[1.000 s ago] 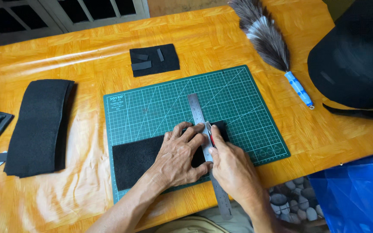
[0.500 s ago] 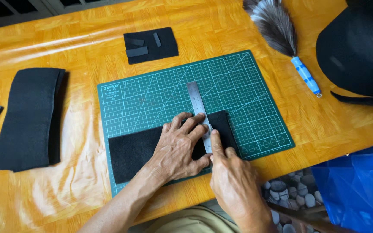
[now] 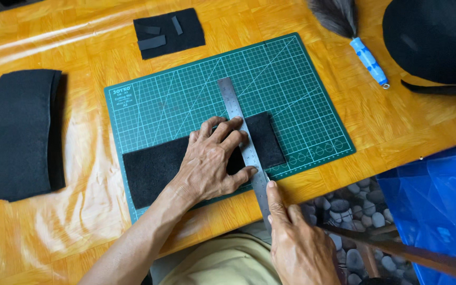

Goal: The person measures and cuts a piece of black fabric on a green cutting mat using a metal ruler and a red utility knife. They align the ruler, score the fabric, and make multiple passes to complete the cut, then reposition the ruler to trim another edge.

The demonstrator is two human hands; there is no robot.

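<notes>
Right hand [image 3: 296, 245] grip: clenched at the near edge of the surface [image 3: 397, 126], index finger laid along the near end of the steel ruler [image 3: 244, 142]; whether it holds a blade, cannot tell. Left hand [image 3: 212, 158] grip: released, palm flat, fingers spread, pressing the ruler and the black felt strip [image 3: 154, 169] down. Strip lies across the near part of the green cutting mat [image 3: 291, 79]; ruler crosses it near its right end, running near-to-far. Left of mat: folded stack of black felt [image 3: 22, 132]. Far side: small black felt piece [image 3: 170, 31] with cut strips on it. Far right: feather duster [image 3: 354, 31] with blue handle, black cap [image 3: 434, 37]. Near right: blue plastic bag [image 3: 439, 200].
</notes>
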